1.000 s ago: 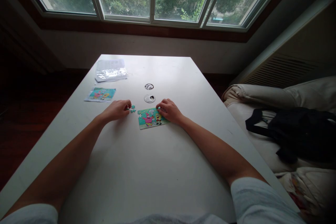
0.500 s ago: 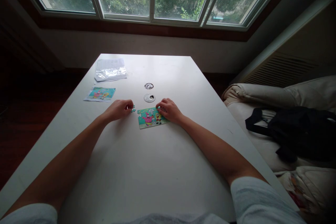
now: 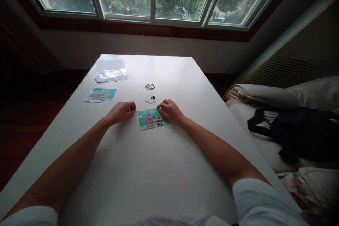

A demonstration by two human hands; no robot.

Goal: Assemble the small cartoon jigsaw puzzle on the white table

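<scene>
A small jigsaw puzzle (image 3: 149,119) with pink and yellow cartoon figures on teal lies flat on the white table (image 3: 148,169). Its upper left edge is notched where the interlocking shapes show. My left hand (image 3: 122,111) is closed in a pinch just left of that corner. A tiny teal puzzle piece (image 3: 136,111) shows at its fingertips, mostly hidden by them. On the puzzle's upper right part rests my right hand (image 3: 171,111), its fingers curled over the edge and covering that corner.
A picture sheet (image 3: 102,94) with the same cartoon scene lies to the left. Behind it are papers with a shiny clear plastic bag (image 3: 111,71). Two round inserts (image 3: 150,99) sit in the tabletop. To the right, a dark bag (image 3: 304,134) lies on a pale sofa (image 3: 238,107).
My left hand has shifted slightly right, bringing the teal piece closer to the puzzle's upper left corner. My right hand and the puzzle look still.
</scene>
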